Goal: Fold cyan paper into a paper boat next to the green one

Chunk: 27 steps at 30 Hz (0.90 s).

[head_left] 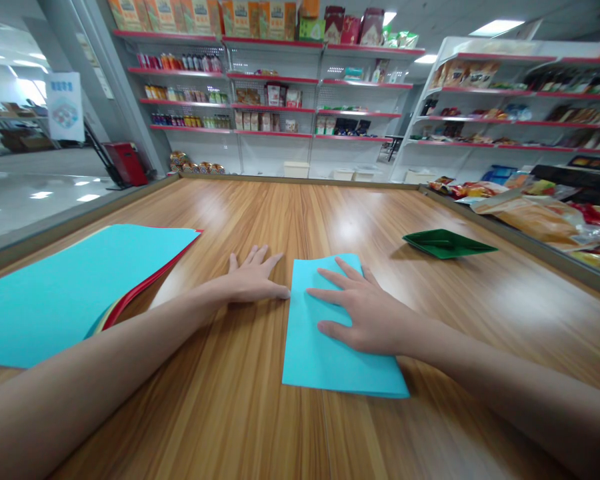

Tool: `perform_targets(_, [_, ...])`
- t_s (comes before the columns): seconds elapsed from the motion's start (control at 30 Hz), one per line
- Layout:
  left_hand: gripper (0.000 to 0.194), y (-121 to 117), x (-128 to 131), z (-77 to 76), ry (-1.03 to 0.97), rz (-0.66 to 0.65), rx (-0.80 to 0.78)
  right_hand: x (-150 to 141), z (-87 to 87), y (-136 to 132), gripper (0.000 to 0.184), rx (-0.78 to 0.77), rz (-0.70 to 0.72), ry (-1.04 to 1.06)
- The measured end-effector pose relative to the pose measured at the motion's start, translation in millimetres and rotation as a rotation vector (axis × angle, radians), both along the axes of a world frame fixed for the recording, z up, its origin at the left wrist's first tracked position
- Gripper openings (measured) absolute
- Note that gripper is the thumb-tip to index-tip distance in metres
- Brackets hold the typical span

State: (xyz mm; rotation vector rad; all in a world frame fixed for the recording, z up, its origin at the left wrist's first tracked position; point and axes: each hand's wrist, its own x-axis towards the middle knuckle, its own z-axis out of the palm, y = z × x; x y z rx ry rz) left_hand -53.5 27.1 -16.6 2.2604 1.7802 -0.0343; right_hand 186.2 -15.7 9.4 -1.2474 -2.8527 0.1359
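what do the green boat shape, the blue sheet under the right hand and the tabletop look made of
Green boat shape: likely glossy paper, creased sharply.
Blue sheet: matte paper, judging by its folded edge.
Tabletop: smooth wood or wood-look laminate; grain and soft reflections show.

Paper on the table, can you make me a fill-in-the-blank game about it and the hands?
The right hand lies on a folded sheet coloured light ____.
The boat-like paper shape is dark ____.
The paper stack lies on the person's ____ side of the table.
On the left hand, the digit nearest the folded sheet is the ____.

Missing words: blue; green; left; thumb.
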Motion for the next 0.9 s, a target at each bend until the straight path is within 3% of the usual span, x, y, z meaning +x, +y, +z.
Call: perform_targets(0.9, [0.101, -1.3, -1.1, 0.6, -0.013, 0.002, -0.010, -0.7, 1.2, -0.9, 0.052, -0.014, 0.019, 0.012])
